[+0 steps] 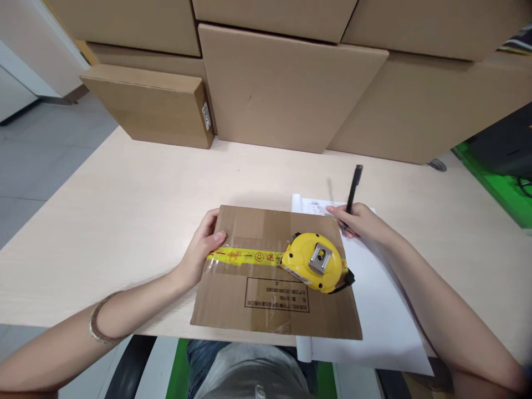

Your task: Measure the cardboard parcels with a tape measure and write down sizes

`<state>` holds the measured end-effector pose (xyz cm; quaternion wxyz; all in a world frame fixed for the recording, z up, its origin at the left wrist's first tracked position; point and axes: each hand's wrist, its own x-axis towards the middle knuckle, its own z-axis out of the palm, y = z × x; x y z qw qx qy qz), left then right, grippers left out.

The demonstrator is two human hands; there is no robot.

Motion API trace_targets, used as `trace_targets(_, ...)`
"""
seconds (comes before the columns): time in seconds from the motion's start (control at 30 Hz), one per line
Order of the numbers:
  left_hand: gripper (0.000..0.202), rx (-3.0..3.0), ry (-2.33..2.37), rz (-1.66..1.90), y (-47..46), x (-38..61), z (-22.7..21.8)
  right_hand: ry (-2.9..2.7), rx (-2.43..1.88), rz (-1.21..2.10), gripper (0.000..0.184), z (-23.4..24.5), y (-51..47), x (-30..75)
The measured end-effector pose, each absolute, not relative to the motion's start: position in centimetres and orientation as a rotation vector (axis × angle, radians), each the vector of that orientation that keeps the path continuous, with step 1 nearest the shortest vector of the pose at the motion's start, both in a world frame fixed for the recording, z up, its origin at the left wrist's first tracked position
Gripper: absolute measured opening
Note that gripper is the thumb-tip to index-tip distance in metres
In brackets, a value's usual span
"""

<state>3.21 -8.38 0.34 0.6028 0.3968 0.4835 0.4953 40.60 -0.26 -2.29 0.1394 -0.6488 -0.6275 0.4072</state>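
Note:
My left hand grips the left edge of a small cardboard box, its thumb on top and the other fingers hidden behind the side. Yellow printed tape runs across the box's top. A yellow tape measure with a metal belt clip lies on the right part of that top, touched by neither hand. Just beyond the box's right corner, my right hand holds a black pen upright over white paper. Handwriting shows near the paper's top, and the box covers part of the sheet.
Large cardboard boxes are stacked along the back of the pale table. A flatter carton with a label stands at the back left. Below the front edge are a chair's black armrest and my lap.

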Motion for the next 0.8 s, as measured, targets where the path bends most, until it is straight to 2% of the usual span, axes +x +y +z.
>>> trace_targets(0.2, 0.047, 0.931, 1.084, 1.17, -8.4, 3.1, 0.1, -1.917, -2.128, 1.26, 0.063, -1.6, -1.0, 42.2)
trace_targets(0.43, 0.042, 0.991, 1.028, 1.193, -8.3, 2.9, -0.6, -1.982, -2.204, 1.344, 0.066, -0.7, -1.0, 42.0)
trace_targets(0.67, 0.046, 1.042, 1.007, 1.154, -8.3, 2.5, -0.5, -2.05, -2.43, 0.875, 0.065, 1.7, -1.0, 41.7)
trace_targets(0.8, 0.047, 1.059, 1.005, 1.128, -8.2, 2.3, -0.5, -2.145, -2.349, 0.866, 0.058, 2.2, -0.7, 41.6)
